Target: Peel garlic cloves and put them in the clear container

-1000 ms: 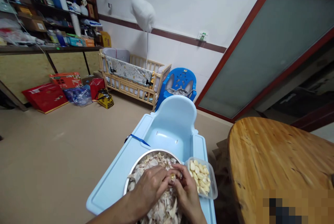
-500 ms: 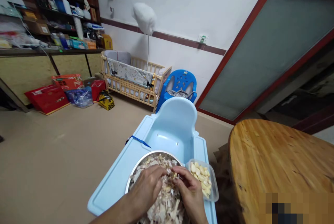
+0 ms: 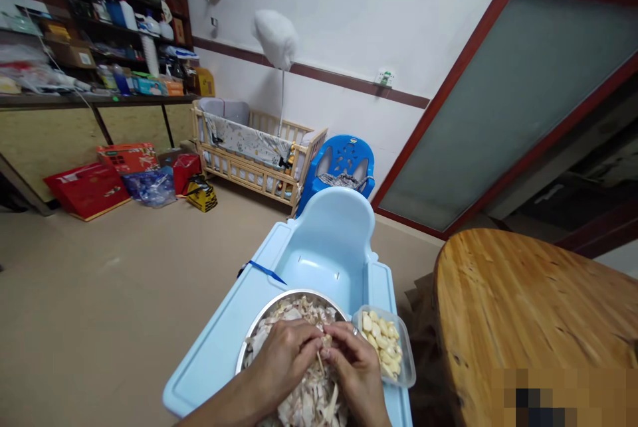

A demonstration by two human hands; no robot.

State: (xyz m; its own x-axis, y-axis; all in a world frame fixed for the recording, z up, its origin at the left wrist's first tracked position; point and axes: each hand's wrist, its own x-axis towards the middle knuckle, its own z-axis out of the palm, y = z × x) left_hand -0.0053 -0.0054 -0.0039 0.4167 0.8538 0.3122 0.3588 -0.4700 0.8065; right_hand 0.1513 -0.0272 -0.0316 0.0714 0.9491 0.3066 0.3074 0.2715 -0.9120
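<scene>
Over a round metal bowl (image 3: 241,355) heaped with papery garlic skins (image 3: 310,407), both hands meet at the fingertips. My left hand (image 3: 285,355) is closed, thumb and fingers pinching a small piece of garlic (image 3: 325,342). From the other side my right hand (image 3: 357,364) pinches the same piece, a ring showing on one finger. The fingers hide most of it. Beside my right hand, a clear plastic container (image 3: 409,362) holds peeled garlic cloves (image 3: 383,342). Bowl and container both rest on the tray of a light blue plastic child's chair (image 3: 202,364).
A wooden table (image 3: 528,301) stands close on the right. Beyond the chair are a blue plastic chair (image 3: 343,155) and a wooden crib (image 3: 249,171). Red bags (image 3: 87,191) lie on the floor at left, below a cluttered counter (image 3: 134,96).
My fingertips have drawn closer together around the garlic, and my right hand has shifted slightly left. The view has moved a little; bowl and container stay in place.
</scene>
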